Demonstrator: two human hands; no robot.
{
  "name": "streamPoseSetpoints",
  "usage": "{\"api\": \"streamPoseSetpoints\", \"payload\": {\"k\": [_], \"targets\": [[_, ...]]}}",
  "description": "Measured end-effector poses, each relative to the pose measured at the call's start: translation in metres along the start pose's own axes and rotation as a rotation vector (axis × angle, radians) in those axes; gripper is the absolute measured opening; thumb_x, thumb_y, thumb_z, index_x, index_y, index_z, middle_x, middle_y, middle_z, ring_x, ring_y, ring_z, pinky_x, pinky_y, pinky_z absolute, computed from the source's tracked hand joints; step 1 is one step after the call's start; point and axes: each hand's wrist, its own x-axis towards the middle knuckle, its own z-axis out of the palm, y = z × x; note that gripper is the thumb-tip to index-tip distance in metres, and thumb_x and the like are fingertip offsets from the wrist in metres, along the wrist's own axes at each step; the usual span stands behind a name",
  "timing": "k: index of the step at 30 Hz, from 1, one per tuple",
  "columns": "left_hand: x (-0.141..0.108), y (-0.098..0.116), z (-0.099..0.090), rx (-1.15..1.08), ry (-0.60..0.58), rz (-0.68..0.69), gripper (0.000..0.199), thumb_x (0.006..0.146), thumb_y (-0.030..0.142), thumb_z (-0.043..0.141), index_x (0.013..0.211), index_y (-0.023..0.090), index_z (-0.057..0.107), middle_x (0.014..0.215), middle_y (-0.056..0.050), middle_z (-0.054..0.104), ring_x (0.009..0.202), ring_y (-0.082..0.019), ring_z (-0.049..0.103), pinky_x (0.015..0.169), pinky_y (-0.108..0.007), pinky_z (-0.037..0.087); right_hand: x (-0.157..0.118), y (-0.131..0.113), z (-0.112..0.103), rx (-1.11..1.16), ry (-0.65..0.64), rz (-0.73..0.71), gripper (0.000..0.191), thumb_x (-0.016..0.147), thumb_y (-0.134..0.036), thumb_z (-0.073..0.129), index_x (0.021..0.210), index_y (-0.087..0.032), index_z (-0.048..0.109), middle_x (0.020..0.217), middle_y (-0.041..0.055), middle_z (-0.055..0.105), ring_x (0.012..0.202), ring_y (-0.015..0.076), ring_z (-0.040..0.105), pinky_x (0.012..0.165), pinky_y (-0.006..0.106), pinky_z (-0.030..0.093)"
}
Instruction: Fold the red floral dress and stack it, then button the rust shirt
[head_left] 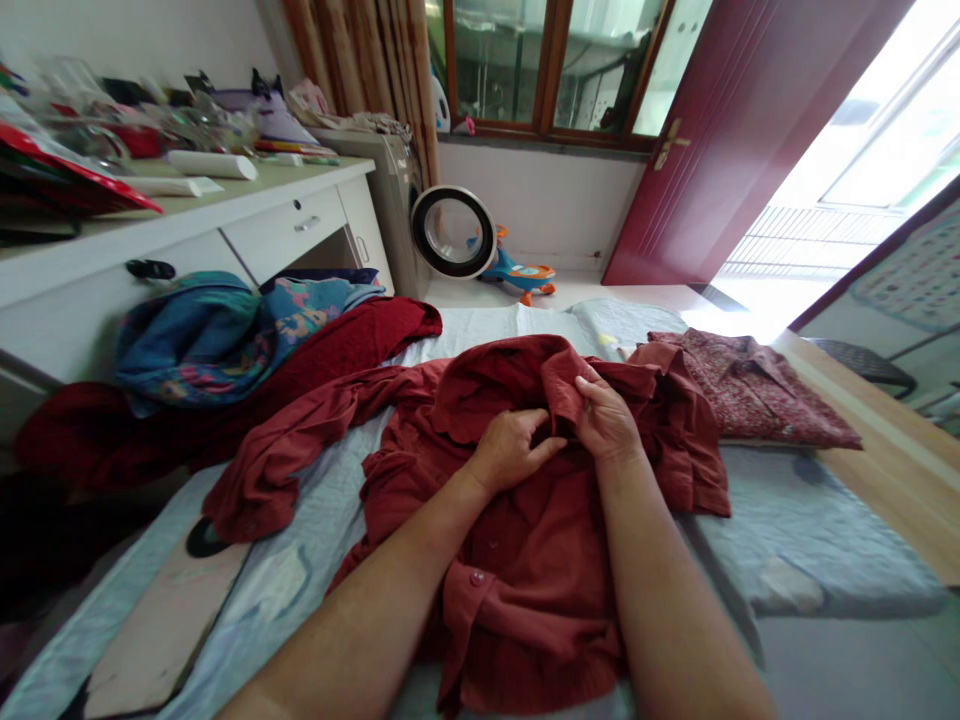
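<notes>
A rust-red button shirt (pixel 540 580) lies spread and rumpled in front of me, one sleeve stretched out to the left. My right hand (pixel 606 418) pinches the shirt's collar between thumb and fingers. Close beside it, my left hand (pixel 511 448) has its fingers curled into the cloth just below the collar, the thumb pointing right. Part of the left fingertips is hidden in the folds. Near the bottom of the shirt a buttoned cuff (pixel 474 582) lies folded over the front.
A folded patterned shirt (pixel 765 390) lies to the right on the pale blue sheet (pixel 817 530). Dark red cloth (pixel 352 345) and a blue floral garment (pixel 202 345) are heaped left. Beyond stand a white desk (pixel 277 225), an open washer door (pixel 454 232) and a toy car (pixel 517 275).
</notes>
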Motion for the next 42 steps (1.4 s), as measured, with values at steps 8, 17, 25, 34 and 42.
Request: {"api": "streamPoseSetpoints", "payload": {"k": [8,17,25,34,42], "targets": [[-0.001,-0.006,-0.005,0.108,0.276,-0.126,0.015,0.091,0.025,0.051,0.093,0.022,0.065,0.084,-0.004,0.071,0.078,-0.018,0.066,0.070,-0.026,0.045,-0.002,0.003,0.008,0.088,0.023,-0.001,0.043,0.069,-0.016,0.072,0.106,-0.034,0.060,0.103,-0.0078,0.069,0.092,0.0091,0.066,0.087,0.024,0.055],[0.001,-0.003,-0.006,-0.187,0.267,-0.177,0.023,0.090,0.040,0.057,0.095,0.019,0.065,0.080,0.000,0.069,0.068,-0.014,0.061,0.065,-0.024,0.045,0.004,0.029,0.013,-0.233,0.044,-0.121,0.068,0.065,-0.026,0.076,0.126,-0.029,0.047,0.110,0.0014,0.063,0.088,0.0156,0.063,0.080,0.031,0.056],[0.003,-0.010,-0.010,-0.096,0.338,-0.191,0.019,0.093,0.031,0.052,0.091,0.020,0.067,0.083,-0.002,0.072,0.075,-0.016,0.065,0.070,-0.025,0.045,-0.003,0.019,0.019,-0.932,0.044,-0.587,0.051,0.074,-0.012,0.053,0.123,-0.025,0.058,0.135,0.0084,0.050,0.117,0.0216,0.053,0.101,0.039,0.045],[0.006,-0.016,-0.020,-0.176,0.307,-0.183,0.012,0.087,0.029,0.060,0.092,0.020,0.065,0.085,-0.001,0.071,0.074,-0.015,0.065,0.068,-0.024,0.048,-0.003,0.025,0.019,-0.974,-0.270,-0.464,0.027,0.076,-0.015,0.054,0.098,-0.021,0.068,0.102,0.0059,0.056,0.100,0.0185,0.057,0.092,0.034,0.048],[0.006,-0.022,-0.072,-0.037,-0.166,-0.179,0.032,0.074,0.025,0.066,0.105,0.020,0.061,0.099,-0.003,0.068,0.090,-0.019,0.061,0.082,-0.030,0.048,0.000,0.024,0.018,-0.874,-0.287,-0.488,0.007,0.081,-0.020,0.059,0.084,-0.021,0.066,0.096,0.0055,0.063,0.101,0.0194,0.058,0.095,0.035,0.045]]}}
